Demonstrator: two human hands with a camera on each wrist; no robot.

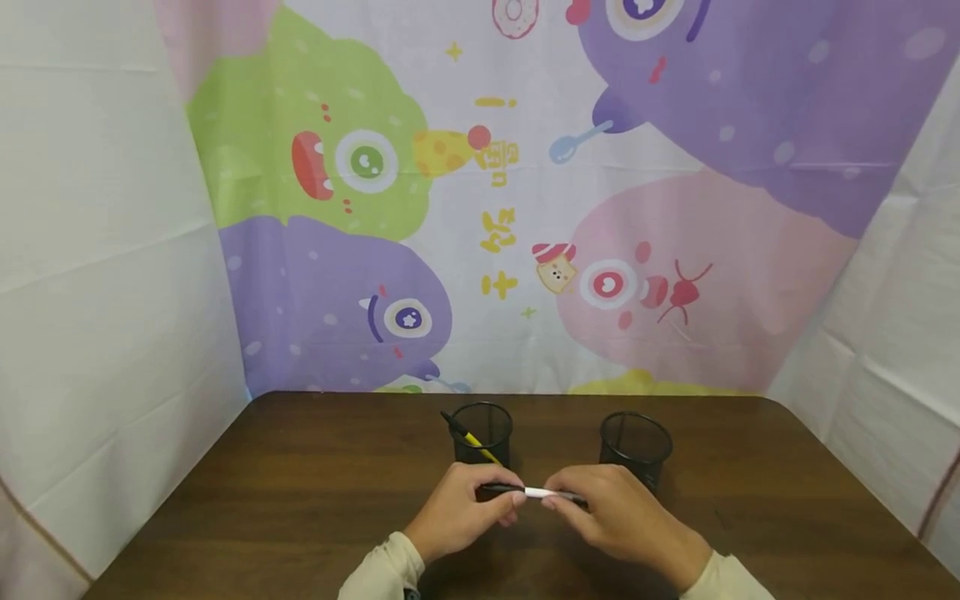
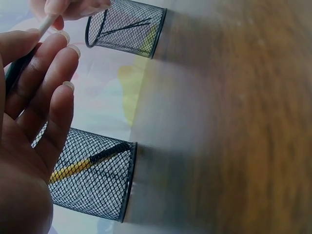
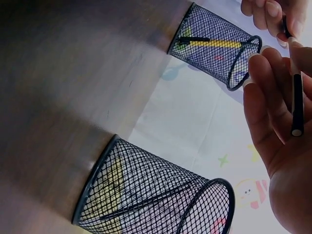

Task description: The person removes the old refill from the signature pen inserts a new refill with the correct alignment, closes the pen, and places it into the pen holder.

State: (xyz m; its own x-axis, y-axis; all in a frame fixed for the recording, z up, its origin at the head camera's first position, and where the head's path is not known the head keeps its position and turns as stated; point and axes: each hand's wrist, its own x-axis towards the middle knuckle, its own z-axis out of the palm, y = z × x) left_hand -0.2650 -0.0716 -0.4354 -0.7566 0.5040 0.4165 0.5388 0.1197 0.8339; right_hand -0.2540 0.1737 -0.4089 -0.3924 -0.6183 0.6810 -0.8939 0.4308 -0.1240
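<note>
printed backdrop cloth (image 1: 525,200) | yellow sideways lettering (image 1: 498,229) | exclamation mark (image 1: 495,103) readable | other characters not legible

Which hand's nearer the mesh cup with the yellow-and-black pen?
Left. The left hand is just in front of that mesh cup; the right hand is farther off, to its right.

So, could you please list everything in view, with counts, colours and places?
Round-cornered wooden table: 1, dark brown, across the foreground
Cartoon-print cloth: 1, white with green, purple and pink figures, behind the table
Plain fabric sides: 2, white, left and right
Left round mesh cup: 1, black, on the table
Right round mesh cup: 1, black, on the table
Slim yellow pen: 1, yellow and black, leaning in the left cup
Slim black-and-white pen: 1, held before the cups
Long sleeves: 2, cream, bottom edge
Left hand: 1, bare, pinching the held pen
Right hand: 1, bare, pinching it too
</note>
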